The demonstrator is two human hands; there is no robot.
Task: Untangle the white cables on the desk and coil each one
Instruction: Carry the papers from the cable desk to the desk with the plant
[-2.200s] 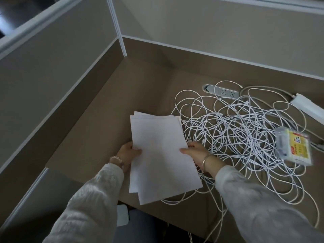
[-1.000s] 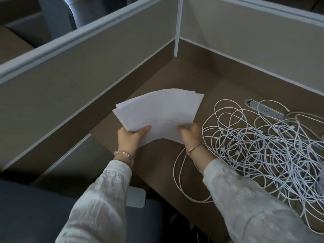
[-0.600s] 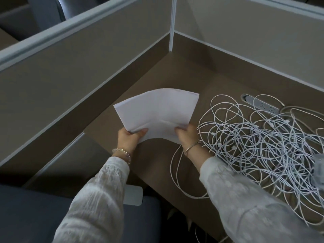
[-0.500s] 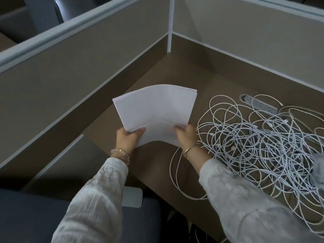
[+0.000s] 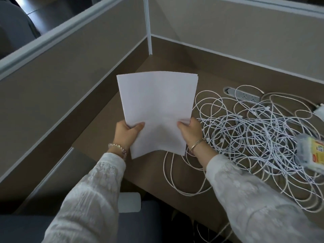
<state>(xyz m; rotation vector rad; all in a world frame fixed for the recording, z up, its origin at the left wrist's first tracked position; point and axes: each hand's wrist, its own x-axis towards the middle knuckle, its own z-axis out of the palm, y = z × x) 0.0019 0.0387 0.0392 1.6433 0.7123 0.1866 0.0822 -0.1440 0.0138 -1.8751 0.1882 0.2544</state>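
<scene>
The fingers of the left hand (image 5: 127, 133) and of the right hand (image 5: 190, 131) grip the lower sides of a stack of white paper (image 5: 157, 106), held above the brown table (image 5: 108, 120) at the frame's centre. The white cables (image 5: 254, 137) lie tangled (many loose loops) on the right of the frame, beside a power strip (image 5: 245, 97).

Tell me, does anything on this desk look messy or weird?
Yes. The white cables lie in one big knotted heap on the right of the desk, and some loops hang over its front edge. Both hands, left hand and right hand, hold a stack of paper, not the cables.
</scene>
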